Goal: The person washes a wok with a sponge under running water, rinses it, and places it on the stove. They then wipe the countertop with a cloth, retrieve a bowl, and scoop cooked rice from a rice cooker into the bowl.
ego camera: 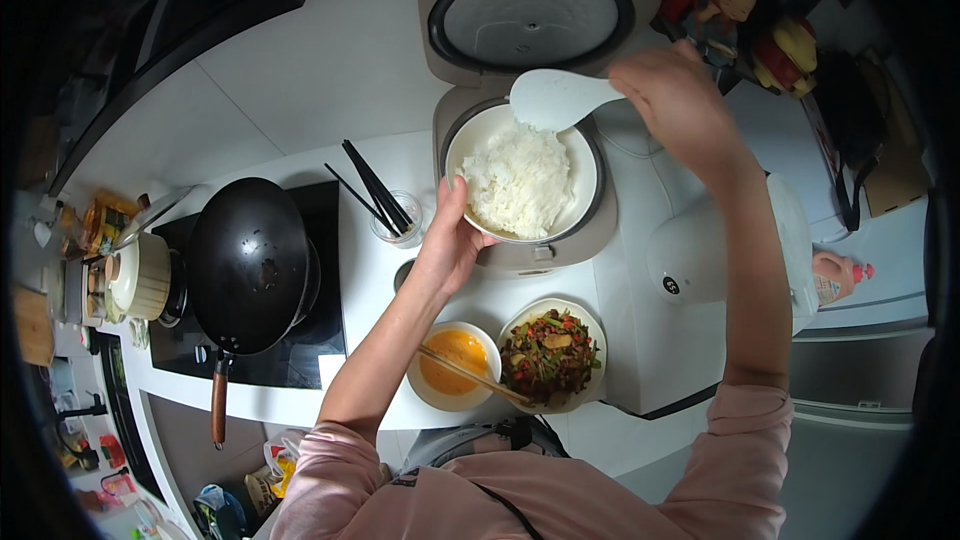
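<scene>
My left hand grips the near-left rim of a white bowl and holds it over the rice cooker, whose lid stands raised. Cooked white rice is heaped in the bowl. From the upper right, my right hand holds a white rice paddle by its handle, its blade over the far rim of the bowl, close to the rice. The bowl hides most of the cooker's inside.
Nearer me are a bowl of beaten egg with chopsticks across it and a plate of stir-fried food. A black wok and a lidded pot sit on the left stove. Black chopsticks stand in a glass jar. A white appliance is at right.
</scene>
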Demonstrator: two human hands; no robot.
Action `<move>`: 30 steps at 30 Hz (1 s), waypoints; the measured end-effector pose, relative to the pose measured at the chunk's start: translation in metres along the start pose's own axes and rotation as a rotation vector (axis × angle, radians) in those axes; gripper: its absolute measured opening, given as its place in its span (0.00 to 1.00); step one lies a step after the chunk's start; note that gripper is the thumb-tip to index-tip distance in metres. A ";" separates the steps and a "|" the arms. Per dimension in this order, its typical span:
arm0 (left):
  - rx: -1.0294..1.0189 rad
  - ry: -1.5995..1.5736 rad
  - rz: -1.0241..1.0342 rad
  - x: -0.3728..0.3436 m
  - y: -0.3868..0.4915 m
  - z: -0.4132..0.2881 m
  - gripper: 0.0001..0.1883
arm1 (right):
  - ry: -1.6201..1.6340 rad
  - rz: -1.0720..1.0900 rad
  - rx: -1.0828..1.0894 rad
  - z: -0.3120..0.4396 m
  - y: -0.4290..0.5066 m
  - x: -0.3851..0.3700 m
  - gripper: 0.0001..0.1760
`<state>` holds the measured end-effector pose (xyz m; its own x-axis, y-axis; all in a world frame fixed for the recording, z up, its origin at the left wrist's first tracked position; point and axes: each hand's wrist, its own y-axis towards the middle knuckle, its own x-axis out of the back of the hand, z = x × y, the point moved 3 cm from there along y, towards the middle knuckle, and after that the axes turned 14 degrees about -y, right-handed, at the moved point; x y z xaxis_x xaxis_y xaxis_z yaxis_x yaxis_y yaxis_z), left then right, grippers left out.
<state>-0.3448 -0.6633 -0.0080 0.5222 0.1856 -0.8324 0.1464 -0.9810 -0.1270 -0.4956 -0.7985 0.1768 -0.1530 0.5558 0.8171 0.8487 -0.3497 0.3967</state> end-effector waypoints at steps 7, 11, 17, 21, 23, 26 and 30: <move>-0.063 0.050 -0.100 0.004 -0.005 -0.007 0.33 | -0.119 -0.153 0.015 0.015 -0.023 -0.026 0.05; -0.169 0.070 -0.154 0.009 -0.023 -0.032 0.36 | 0.312 -0.064 -0.390 -0.028 -0.036 -0.038 0.08; -0.413 -0.051 -0.297 0.020 -0.061 -0.077 0.36 | 0.088 0.649 -0.319 0.030 -0.034 -0.136 0.08; -0.432 -0.180 -0.353 0.028 -0.090 -0.080 0.36 | 0.043 0.519 -0.216 0.069 -0.023 -0.204 0.11; -0.433 -0.205 -0.366 0.032 -0.102 -0.076 0.36 | 0.066 0.503 -0.144 0.078 -0.020 -0.213 0.13; -0.428 -0.206 -0.391 0.039 -0.115 -0.069 0.35 | 0.196 0.527 0.117 0.096 -0.023 -0.217 0.18; -0.416 -0.185 -0.421 0.049 -0.122 -0.058 0.35 | 0.245 0.532 0.311 0.099 -0.044 -0.205 0.16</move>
<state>-0.2881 -0.5314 -0.0017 0.1994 0.5031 -0.8409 0.6433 -0.7145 -0.2749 -0.4515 -0.8223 -0.0496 0.2477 0.1666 0.9544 0.9413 -0.2744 -0.1964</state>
